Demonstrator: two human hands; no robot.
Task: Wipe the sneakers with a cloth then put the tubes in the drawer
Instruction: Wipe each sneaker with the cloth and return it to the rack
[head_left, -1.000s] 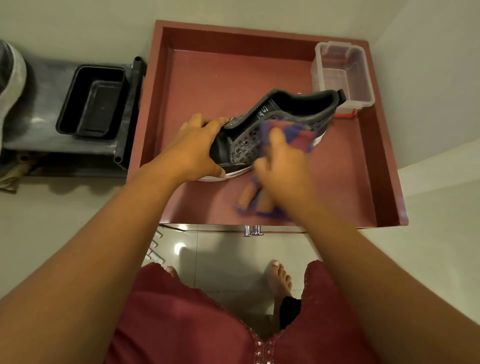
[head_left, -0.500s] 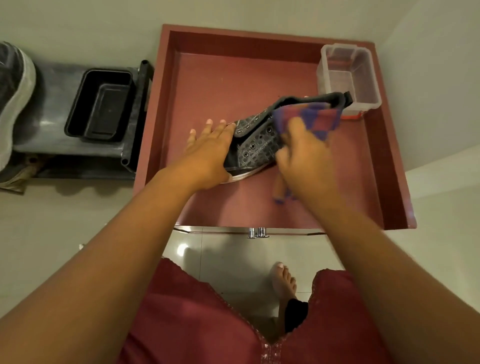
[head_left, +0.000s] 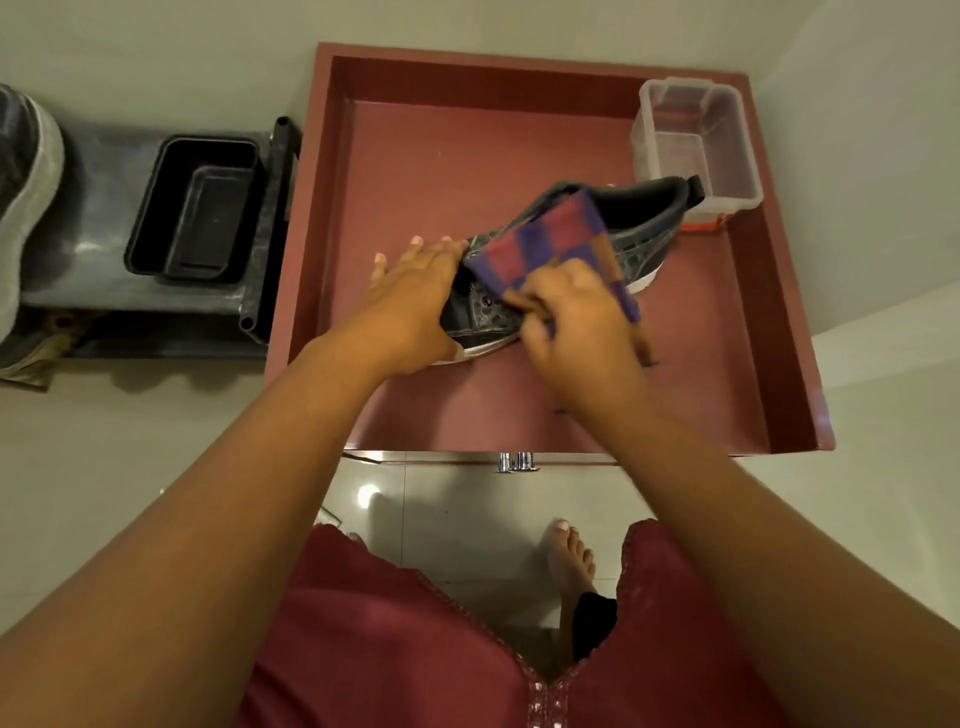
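Wiping the sneaker: both hands busy.
Right hand (head_left: 576, 317) clamped on checked cloth (head_left: 550, 244), soft, limp, draped over dark sneaker (head_left: 639, 234); left hand (head_left: 410, 306), fingers spread, braces the toe. Sneaker lies in the red tray (head_left: 789, 332); likely light, semi-stiff, best held at toe.

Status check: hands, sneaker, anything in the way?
Left hand braces sneaker toe. Right hand presses checked cloth over its upper. Clear tub just beyond heel. No tubes in view.
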